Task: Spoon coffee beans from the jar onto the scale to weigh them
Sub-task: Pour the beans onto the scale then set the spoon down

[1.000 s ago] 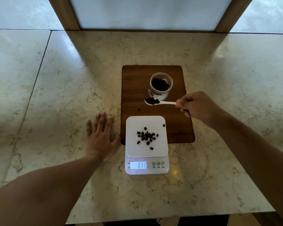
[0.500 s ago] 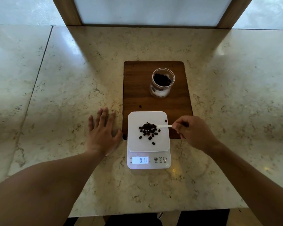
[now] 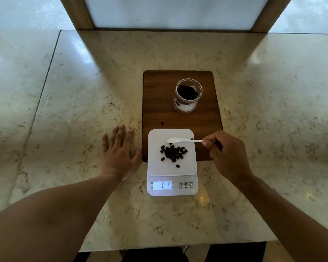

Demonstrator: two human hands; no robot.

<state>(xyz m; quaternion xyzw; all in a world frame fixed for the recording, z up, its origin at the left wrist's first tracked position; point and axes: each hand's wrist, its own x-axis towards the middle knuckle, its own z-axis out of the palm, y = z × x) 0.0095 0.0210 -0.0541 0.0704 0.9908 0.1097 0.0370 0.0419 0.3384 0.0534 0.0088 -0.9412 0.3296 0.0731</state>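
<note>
A white digital scale sits at the near edge of a dark wooden board; its display reads 0.15. A pile of coffee beans lies on its platform. My right hand pinches the handle of a white plastic spoon, whose empty bowl hovers over the platform's far side. The open clear jar, partly filled with beans, stands on the board behind the scale. My left hand rests flat on the stone counter just left of the scale, fingers spread.
A stray bean lies on the board between jar and scale, and another sits at the board's near left corner. The marble counter stretches wide on both sides, with a seam at the left. Wooden window posts rise at the back.
The spoon came from the jar to the scale and emptied its beans onto the pile. The display rose from 0.11 to 0.15. My left hand stayed put.
</note>
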